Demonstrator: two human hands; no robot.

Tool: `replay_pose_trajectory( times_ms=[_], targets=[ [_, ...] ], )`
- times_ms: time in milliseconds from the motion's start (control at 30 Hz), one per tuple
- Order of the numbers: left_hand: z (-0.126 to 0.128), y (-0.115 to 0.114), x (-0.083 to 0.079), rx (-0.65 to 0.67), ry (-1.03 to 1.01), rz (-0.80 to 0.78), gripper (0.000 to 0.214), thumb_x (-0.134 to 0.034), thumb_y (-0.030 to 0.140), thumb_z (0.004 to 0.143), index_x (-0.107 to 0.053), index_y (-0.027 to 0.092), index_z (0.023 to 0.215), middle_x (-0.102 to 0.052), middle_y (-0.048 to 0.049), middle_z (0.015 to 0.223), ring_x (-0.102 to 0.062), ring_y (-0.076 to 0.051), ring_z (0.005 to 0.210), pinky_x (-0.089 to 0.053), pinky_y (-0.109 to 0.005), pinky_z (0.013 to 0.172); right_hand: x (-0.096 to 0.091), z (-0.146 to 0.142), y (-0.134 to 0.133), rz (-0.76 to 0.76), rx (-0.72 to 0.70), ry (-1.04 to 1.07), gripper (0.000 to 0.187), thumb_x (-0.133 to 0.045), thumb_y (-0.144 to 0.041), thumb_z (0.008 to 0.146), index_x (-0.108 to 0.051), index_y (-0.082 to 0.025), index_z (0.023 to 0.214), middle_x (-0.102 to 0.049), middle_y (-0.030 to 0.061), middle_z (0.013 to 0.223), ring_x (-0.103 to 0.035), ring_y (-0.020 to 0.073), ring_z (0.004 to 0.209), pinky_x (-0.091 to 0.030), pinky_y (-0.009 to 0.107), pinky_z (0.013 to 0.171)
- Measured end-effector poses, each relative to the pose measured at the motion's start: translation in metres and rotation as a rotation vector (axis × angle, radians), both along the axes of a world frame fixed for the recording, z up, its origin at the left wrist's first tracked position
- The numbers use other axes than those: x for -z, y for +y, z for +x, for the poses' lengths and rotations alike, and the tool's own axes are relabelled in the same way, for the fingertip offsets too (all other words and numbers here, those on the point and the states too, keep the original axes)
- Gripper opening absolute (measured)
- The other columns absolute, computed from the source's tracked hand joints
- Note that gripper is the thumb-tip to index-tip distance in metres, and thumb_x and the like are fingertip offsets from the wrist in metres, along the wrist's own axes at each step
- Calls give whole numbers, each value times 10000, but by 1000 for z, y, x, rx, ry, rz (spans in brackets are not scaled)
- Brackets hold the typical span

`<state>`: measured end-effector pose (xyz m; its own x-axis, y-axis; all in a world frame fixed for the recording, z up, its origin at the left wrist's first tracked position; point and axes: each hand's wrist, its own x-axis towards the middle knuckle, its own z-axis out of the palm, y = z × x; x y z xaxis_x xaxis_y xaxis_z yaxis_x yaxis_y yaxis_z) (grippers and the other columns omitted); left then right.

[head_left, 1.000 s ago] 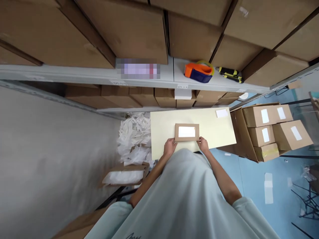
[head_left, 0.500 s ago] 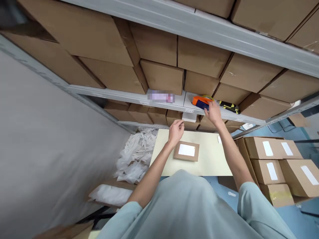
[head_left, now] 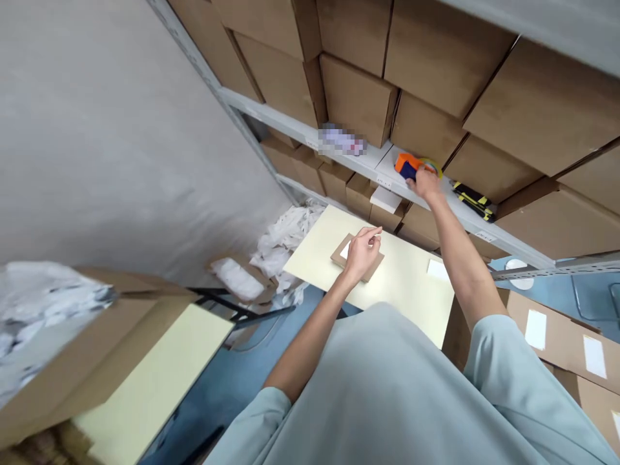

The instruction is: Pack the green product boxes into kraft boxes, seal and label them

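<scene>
A small flat cardboard box (head_left: 375, 263) with a white label lies on a pale yellow table (head_left: 411, 284). My left hand (head_left: 363, 248) hovers just over it, fingers loosely curled, holding nothing that I can see. My right hand (head_left: 425, 184) reaches up to the grey shelf (head_left: 368, 161) and closes around the orange and blue tape dispenser (head_left: 405, 165) that sits there. A black and yellow tool (head_left: 472, 197) lies on the same shelf to the right of the dispenser.
Large cardboard boxes (head_left: 436, 58) fill the shelves above. White plastic bags (head_left: 285, 242) are heaped left of the table. Labelled cartons (head_left: 557, 336) lie at the right on the blue floor. A second yellow table (head_left: 155, 381) and an open box (head_left: 58, 342) stand at lower left.
Both hands left the small box. My right hand rose to the shelf and closed on the tape dispenser; my left lifted above the box. The view swung left.
</scene>
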<state>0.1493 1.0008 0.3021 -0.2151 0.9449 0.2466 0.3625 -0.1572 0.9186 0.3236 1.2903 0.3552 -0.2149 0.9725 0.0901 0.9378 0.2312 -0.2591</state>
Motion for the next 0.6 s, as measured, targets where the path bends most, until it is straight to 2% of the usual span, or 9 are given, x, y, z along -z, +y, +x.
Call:
replay_pose_trajectory(
  times_ms=[67,100,133,200,267,333,433,500,600],
  targets=[
    [10,-27,12,-19,-21,-23,318,-618,157,1045,-837,198,1270,-810,-103,1244,-806,-188,1072,-695,-314,967,9,10,-13,61,-57,106,724,-715,-521,1041,-535,32,1472,-712,350,1317,-684,465,1348,-506,679,1178],
    [14,-40,16,-33,-39,-28,314,-619,163,1050,-832,197,1278,-807,-105,1247,-804,-193,1098,-696,-318,974,16,16,-28,84,-90,172,754,-674,-573,1060,-518,19,1501,-692,349,1361,-661,469,1384,-495,688,1189],
    [17,-54,20,-49,-61,-31,308,-620,175,1059,-826,196,1287,-803,-108,1255,-803,-195,1115,-698,-323,981,23,22,-50,102,-123,261,769,-634,-623,1074,-508,-18,1531,-672,333,1416,-638,460,1420,-488,684,1204],
    [26,-77,27,-83,-110,-36,286,-634,219,1079,-810,196,1303,-791,-111,1279,-805,-191,1115,-698,-331,997,43,32,-110,79,-168,507,772,-582,-722,1075,-518,-126,1562,-651,263,1507,-614,414,1459,-495,642,1229],
    [37,-96,34,-110,-152,-48,274,-664,273,1090,-793,197,1320,-778,-111,1299,-809,-180,1092,-695,-333,1019,68,38,-186,-54,-177,783,747,-576,-797,1048,-609,-186,1476,-711,196,1436,-662,366,1382,-537,585,1211],
    [50,-109,43,-114,-180,-62,284,-700,319,1088,-776,198,1334,-769,-109,1298,-811,-175,1082,-691,-335,1037,95,39,-261,-296,-133,1026,712,-596,-820,1026,-688,-196,1355,-772,154,1317,-714,331,1276,-576,536,1175],
    [66,-126,58,-100,-183,-97,282,-761,349,1060,-777,204,1302,-772,-96,1247,-807,-178,1058,-695,-334,1014,132,34,-345,-570,4,1214,714,-687,-833,958,-719,-210,1306,-803,116,1243,-749,303,1196,-593,508,1154],
    [71,-137,66,-96,-180,-129,254,-788,342,1042,-785,211,1260,-779,-83,1201,-801,-176,1023,-698,-332,985,149,30,-375,-636,69,1263,717,-707,-828,941,-722,-219,1319,-803,109,1252,-753,295,1206,-586,499,1167],
    [70,-151,75,-76,-163,-168,221,-776,297,1040,-785,220,1247,-785,-74,1181,-794,-180,1020,-693,-343,987,162,29,-395,-655,109,1306,680,-737,-793,942,-723,-233,1329,-800,100,1270,-753,284,1221,-581,488,1178]
  ],
)
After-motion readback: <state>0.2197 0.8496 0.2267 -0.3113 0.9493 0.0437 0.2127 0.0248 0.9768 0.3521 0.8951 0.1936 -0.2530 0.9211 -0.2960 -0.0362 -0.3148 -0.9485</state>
